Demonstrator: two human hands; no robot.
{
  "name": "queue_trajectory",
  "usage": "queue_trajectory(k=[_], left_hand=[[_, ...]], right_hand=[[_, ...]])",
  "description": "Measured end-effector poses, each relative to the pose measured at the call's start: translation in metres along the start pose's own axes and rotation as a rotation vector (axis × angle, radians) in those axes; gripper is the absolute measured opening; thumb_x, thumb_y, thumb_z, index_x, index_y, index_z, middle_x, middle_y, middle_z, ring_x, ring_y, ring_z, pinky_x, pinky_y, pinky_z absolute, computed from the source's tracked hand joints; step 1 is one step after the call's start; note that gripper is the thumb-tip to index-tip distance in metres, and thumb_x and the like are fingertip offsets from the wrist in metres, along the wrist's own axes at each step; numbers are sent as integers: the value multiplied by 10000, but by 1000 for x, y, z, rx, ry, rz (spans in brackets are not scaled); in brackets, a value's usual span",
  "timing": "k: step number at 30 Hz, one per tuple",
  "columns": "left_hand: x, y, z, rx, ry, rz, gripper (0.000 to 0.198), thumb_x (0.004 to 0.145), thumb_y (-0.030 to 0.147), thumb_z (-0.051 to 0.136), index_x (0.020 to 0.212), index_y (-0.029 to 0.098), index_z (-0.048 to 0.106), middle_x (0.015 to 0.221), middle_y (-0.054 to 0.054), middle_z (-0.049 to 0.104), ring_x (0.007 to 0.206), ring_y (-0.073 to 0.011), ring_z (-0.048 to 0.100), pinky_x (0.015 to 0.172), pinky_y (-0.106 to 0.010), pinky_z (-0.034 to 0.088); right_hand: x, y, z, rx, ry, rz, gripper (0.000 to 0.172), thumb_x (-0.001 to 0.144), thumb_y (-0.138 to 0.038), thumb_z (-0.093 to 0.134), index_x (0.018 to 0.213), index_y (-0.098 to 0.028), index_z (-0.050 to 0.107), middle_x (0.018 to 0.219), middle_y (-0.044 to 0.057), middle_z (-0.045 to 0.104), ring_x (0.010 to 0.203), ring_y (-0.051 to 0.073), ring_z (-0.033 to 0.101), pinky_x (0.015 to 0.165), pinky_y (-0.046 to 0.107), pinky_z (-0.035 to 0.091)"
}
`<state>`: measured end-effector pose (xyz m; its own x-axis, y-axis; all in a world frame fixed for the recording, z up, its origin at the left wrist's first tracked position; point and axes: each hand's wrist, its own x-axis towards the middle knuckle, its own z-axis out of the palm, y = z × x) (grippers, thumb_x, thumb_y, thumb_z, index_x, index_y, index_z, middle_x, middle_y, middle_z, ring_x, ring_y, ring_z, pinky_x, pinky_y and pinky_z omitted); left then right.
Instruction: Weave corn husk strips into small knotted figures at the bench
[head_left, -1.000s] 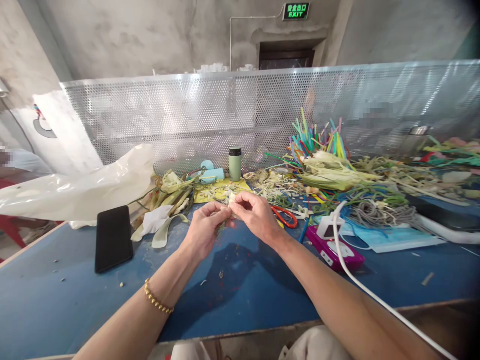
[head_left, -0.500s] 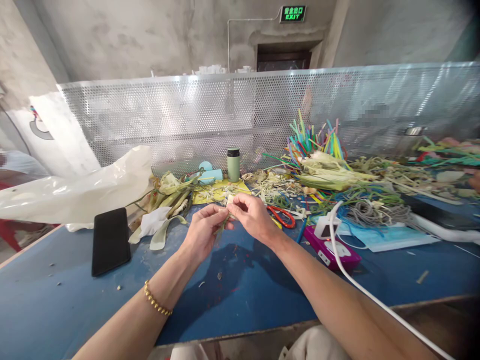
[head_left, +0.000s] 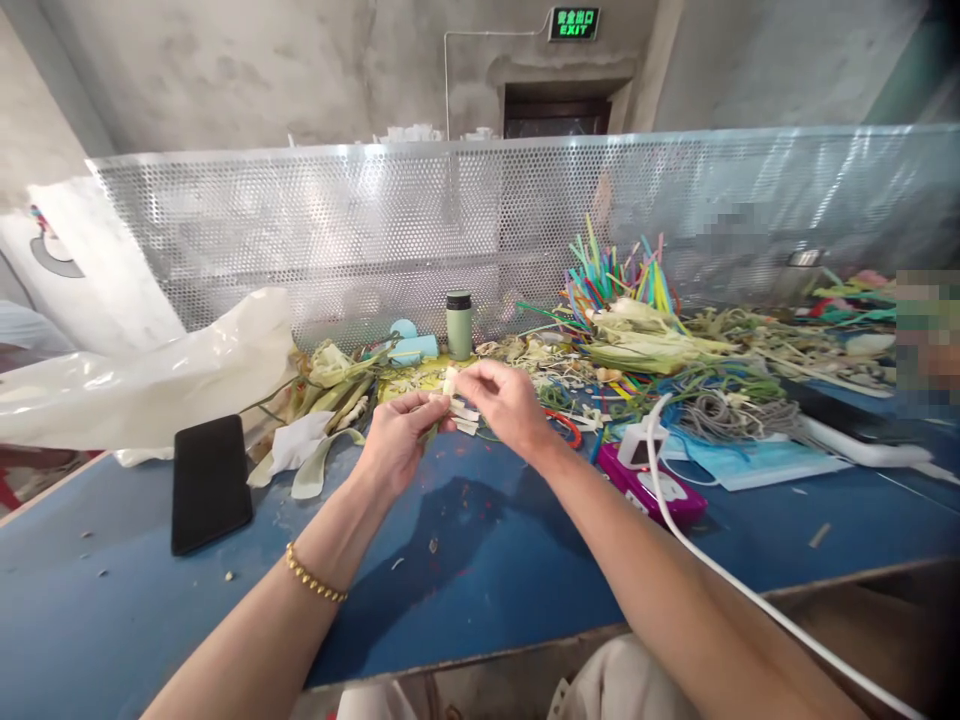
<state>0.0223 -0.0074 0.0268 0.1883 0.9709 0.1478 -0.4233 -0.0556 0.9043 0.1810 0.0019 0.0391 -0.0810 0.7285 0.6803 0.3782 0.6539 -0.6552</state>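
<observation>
My left hand (head_left: 401, 435) is closed in a pinch, thumb against forefinger, on a small pale strip that looks like corn husk (head_left: 450, 382). From the other side, my right hand (head_left: 506, 405) has its thumb and forefinger closed on the same pale piece, near its upper end. Both hands are held above the blue table, fingertips close together. A greenish end shows below the left fingers; the fingers hide the rest. Just beyond lie pale husk scraps on a yellow sheet (head_left: 390, 382). Orange-handled scissors (head_left: 566, 428) lie beside my right wrist, partly covered.
A black phone (head_left: 211, 485) and dried husks (head_left: 330, 370) lie left. A green cup (head_left: 459, 328) stands at the back. At right are coloured pipe cleaners (head_left: 611, 275), a magenta box (head_left: 649, 485) with a white cable (head_left: 720, 570), and a blue mask (head_left: 765, 465).
My fingertips have drawn slightly apart, showing more of the pale piece between them. The whole view has shifted a little, with the table's things appearing further left.
</observation>
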Motion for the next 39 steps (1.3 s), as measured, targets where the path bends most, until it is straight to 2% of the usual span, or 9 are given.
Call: queue_trajectory(k=[3,8,13,20,23,26,29,33,39], left_hand=[[1,2,-6,-6,49,14,239,556,227,867,666,106,693,633,-16,651,555,-87,585,583,-209,456],[5,-2,-17,-6,115,-1,264,517,225,881,640,109,678,603,-5,631,545,-84,582,559,-202,454],[7,-7,-23,1,126,20,262,498,221,875,634,96,689,589,-7,621,536,-85,585,534,-196,442],[11,2,-33,-27,173,50,217,524,193,856,630,98,692,603,-17,635,550,-90,592,560,-197,469],[11,4,-34,-37,138,49,207,551,193,851,657,98,702,635,-27,650,559,-90,589,571,-204,473],[9,6,-34,-44,79,38,198,582,200,850,677,102,707,646,-24,651,572,-91,594,581,-204,470],[5,6,-30,-35,-42,16,170,635,210,835,708,111,718,687,-34,676,607,-97,609,631,-213,483],[-2,3,-23,4,-245,-30,161,695,243,806,720,107,723,652,-63,695,645,-128,634,694,-242,490],[-6,-1,-17,89,-301,-82,175,662,217,826,755,102,732,691,-69,718,632,-143,653,670,-249,478]], right_hand=[[9,13,-23,-205,124,-13,223,869,-323,573,747,-156,655,704,34,658,624,135,541,605,254,387],[0,42,-26,-785,-375,137,194,816,-208,611,645,-183,699,704,72,710,689,185,630,659,284,403],[-19,44,0,-807,-419,143,145,751,-50,583,698,-131,691,852,176,727,896,287,666,845,382,426],[-1,34,-9,-557,-344,170,119,811,-144,512,754,-145,616,837,104,715,793,187,665,727,286,476],[5,27,-22,39,-289,276,137,862,-254,487,791,-157,553,729,41,660,612,118,613,585,244,469],[3,18,-29,460,-297,376,182,789,-319,628,792,-166,530,557,-69,487,395,44,353,397,194,272],[1,10,-30,497,-372,385,222,772,-335,687,822,-154,570,501,-108,383,390,28,238,387,189,163],[-1,5,-20,307,-499,318,263,750,-362,737,782,-116,650,561,-45,527,442,34,355,401,189,221],[-4,3,-14,519,-401,390,265,783,-352,714,900,-126,643,610,-24,589,400,36,394,370,194,238]])
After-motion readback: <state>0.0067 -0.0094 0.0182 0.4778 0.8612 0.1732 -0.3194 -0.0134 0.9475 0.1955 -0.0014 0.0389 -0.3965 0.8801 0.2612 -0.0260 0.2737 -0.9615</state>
